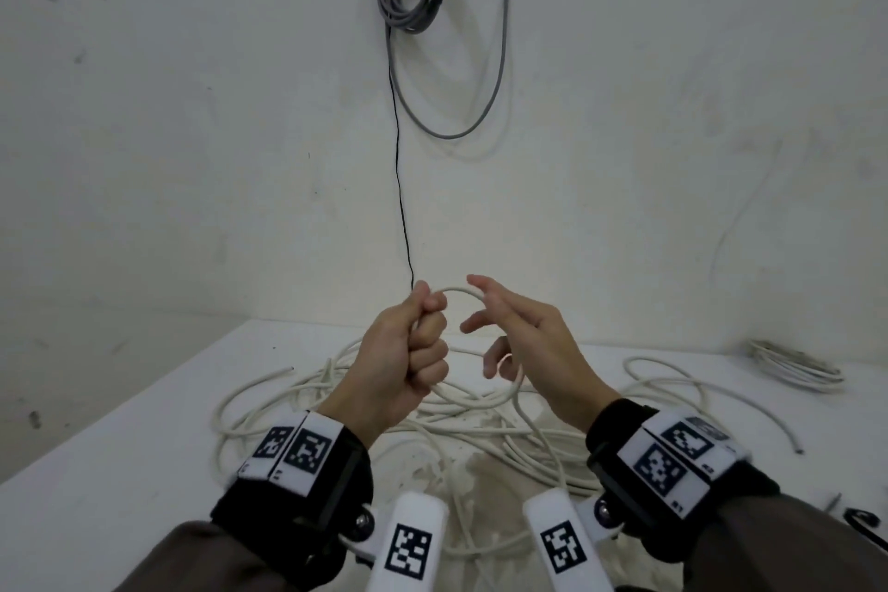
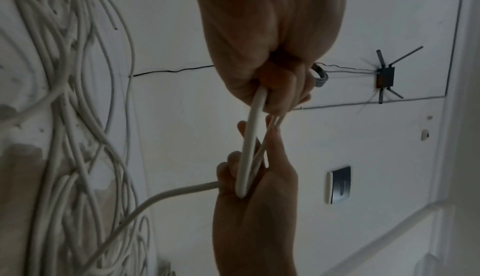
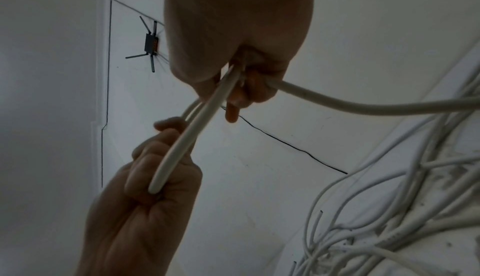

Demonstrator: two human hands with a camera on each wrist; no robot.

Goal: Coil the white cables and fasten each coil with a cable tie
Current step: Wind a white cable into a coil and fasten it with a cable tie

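The left hand [image 1: 408, 361] was a fist, its grip closed round the start of a small coil [image 1: 456, 291] of white cable, held up above the worktop [image 1: 120, 437] between the two hands. The right hand [image 1: 524, 341] had a looser grip: the cable ran through its curled lower fingers while the forefinger pointed forward beside the loop. From there the cable [image 3: 363, 107] dropped into the tangled heap [image 1: 432, 418] of white cables lying on the worktop below.

To my eye the risk lay in that heap. The strands crossed each other so thickly that a pull for the next turn could snag, drag the whole pile along, or tighten a knot. The cable also looked stiff, so with only one fist on them the loops might spring open or grow uneven. No cable tie could be made out within reach, which might leave the finished coil waiting in one hand
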